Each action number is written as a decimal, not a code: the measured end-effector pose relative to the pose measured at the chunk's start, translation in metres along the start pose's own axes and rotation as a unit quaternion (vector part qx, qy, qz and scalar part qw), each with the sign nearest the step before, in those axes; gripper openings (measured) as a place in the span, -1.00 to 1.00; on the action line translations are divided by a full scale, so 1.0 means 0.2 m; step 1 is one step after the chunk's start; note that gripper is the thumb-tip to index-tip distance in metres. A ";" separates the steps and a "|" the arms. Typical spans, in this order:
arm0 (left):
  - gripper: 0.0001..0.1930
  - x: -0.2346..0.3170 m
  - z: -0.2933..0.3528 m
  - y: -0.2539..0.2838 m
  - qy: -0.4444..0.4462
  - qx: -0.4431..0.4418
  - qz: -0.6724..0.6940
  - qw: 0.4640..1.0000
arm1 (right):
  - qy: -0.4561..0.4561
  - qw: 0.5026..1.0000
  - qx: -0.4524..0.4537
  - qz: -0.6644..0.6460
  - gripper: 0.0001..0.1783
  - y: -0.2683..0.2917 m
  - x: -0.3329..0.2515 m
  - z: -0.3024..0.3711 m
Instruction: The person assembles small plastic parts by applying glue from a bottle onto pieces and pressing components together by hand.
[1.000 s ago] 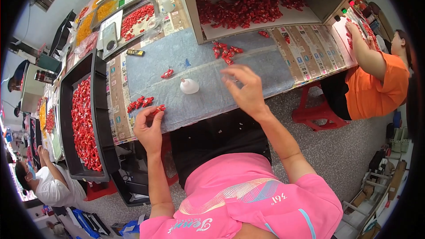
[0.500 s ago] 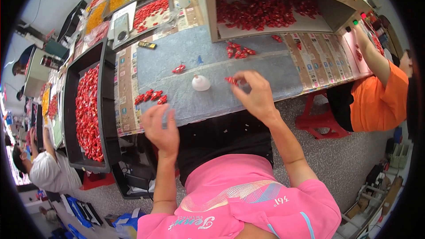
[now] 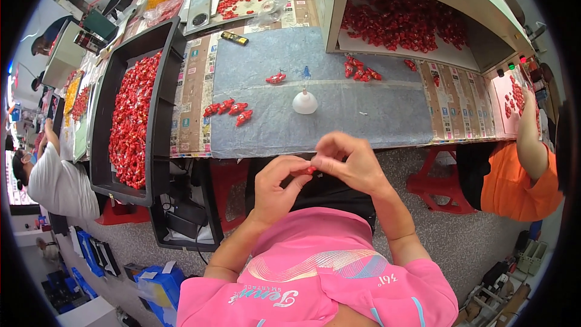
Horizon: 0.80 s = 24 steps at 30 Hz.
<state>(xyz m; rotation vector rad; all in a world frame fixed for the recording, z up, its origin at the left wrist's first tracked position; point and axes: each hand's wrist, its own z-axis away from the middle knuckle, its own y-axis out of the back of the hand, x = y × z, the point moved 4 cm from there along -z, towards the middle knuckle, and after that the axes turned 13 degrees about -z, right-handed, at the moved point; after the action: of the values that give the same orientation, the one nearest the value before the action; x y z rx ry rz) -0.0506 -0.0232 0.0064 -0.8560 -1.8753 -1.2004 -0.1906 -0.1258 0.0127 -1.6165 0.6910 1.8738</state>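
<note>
- The small red piece (image 3: pixel 311 170) sits pinched between both hands, held in front of the body just below the near edge of the grey mat (image 3: pixel 363 115).
- The left hand (image 3: pixel 275 184) meets it from 8 o'clock, thumb and forefinger narrowed onto its end; the right hand (image 3: pixel 351 163) comes from 3 o'clock, fingertips drawn tight on the other end.
- Most of the piece is covered by the fingers, so its exact shape cannot be told.
- Judging by its size, it is very light and easy to drop; a fingertip pinch at the two ends suits it, not a full-hand hold.
- It looks smooth and possibly slippery, perhaps a wrapped or moulded part.
- At 11 o'clock from the hands lies a short row of red pieces (image 3: pixel 229 109); at 12 o'clock stands a small white cone-shaped holder (image 3: pixel 304 103).
- At 9 o'clock a black tray (image 3: pixel 162 91) is heaped with similar red pieces.
</note>
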 end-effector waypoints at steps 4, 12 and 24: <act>-0.76 -0.10 0.06 0.01 0.167 -0.004 0.239 0.957 | 0.144 0.970 0.180 0.081 -0.48 0.05 -0.06 -0.14; -0.76 -0.16 0.05 0.01 0.284 -0.010 0.457 0.843 | 0.222 0.960 0.112 0.127 -0.49 -0.01 0.01 -0.34; -0.78 -0.16 0.03 -0.02 0.309 -0.010 0.483 0.819 | 0.094 0.969 0.107 -0.202 -0.58 0.12 -0.04 0.09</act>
<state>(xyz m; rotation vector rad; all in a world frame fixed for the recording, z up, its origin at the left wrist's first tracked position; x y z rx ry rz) -0.0396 -0.0243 -0.0248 -1.0598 -0.6973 -0.6881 -0.2198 -0.1311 0.0239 -1.6592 0.5660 1.3221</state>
